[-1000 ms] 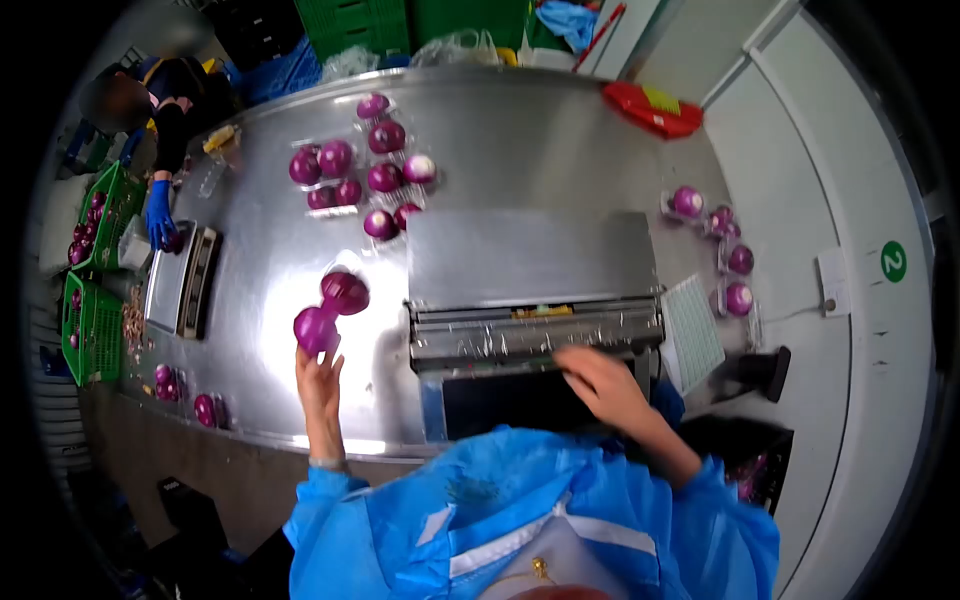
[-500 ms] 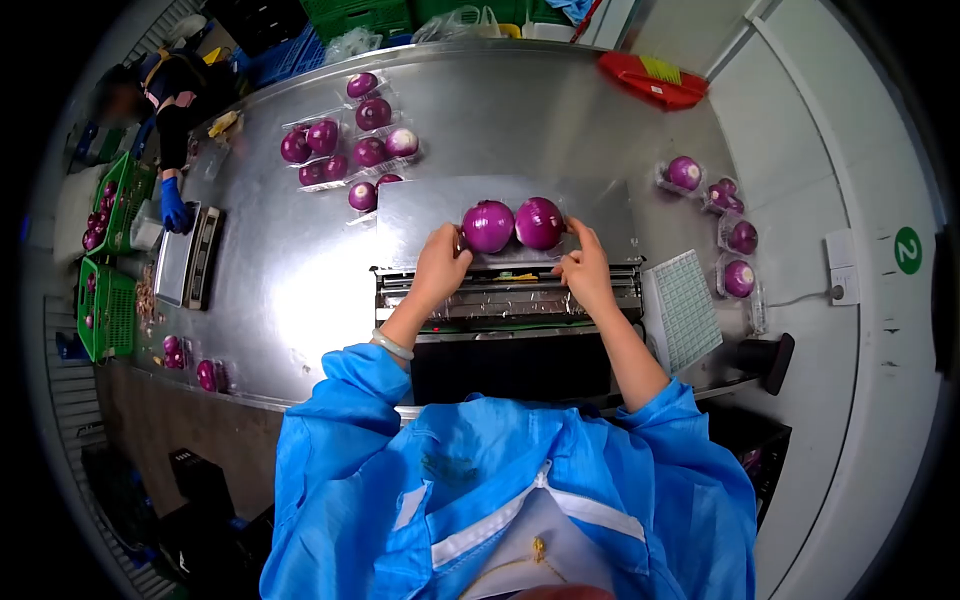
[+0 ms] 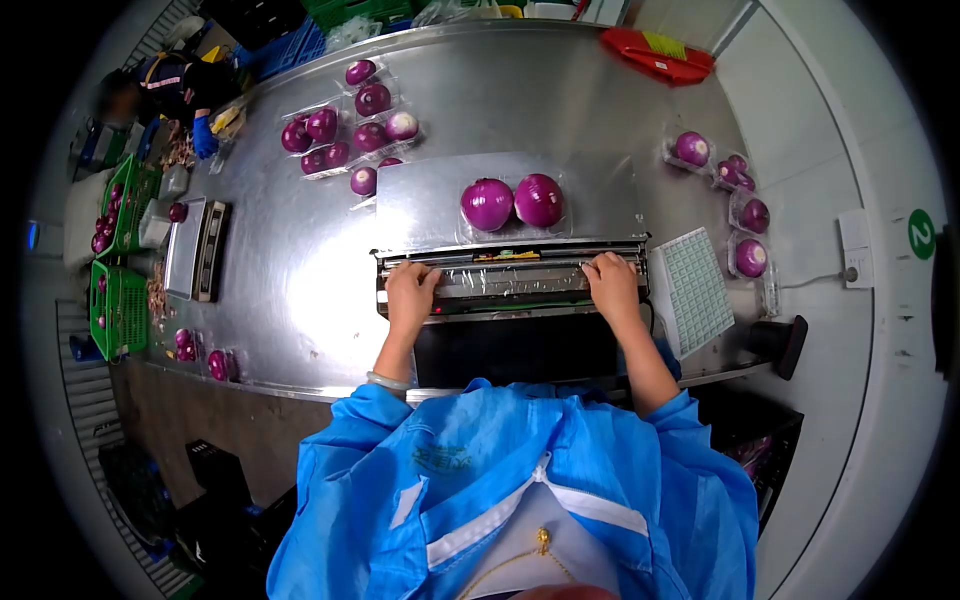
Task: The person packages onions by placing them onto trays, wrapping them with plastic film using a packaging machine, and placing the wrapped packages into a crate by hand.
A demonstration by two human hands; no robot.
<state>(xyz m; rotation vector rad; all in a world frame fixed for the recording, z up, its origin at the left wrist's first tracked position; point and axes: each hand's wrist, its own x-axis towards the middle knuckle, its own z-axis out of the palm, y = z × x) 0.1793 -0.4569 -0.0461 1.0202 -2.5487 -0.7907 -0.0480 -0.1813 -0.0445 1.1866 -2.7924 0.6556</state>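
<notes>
One bare left hand (image 3: 410, 292) at 11 o'clock, bare right hand (image 3: 612, 287) at 1, both at clear plastic film (image 3: 510, 282) on black metal wrapper (image 3: 575, 250). Wide spacing probably evens tension; can't tell if pinching. Beyond, 12 o'clock: round purple onions (image 3: 487, 204) on silver metal plate (image 3: 420, 200), near film.

Far corner: red dustpan (image 3: 655, 60), pretty loud
Wall: green "2" sticker (image 3: 921, 234), plus a socket (image 3: 856, 250) with a cable in it
Left side: couple of green baskets (image 3: 124, 312)
</notes>
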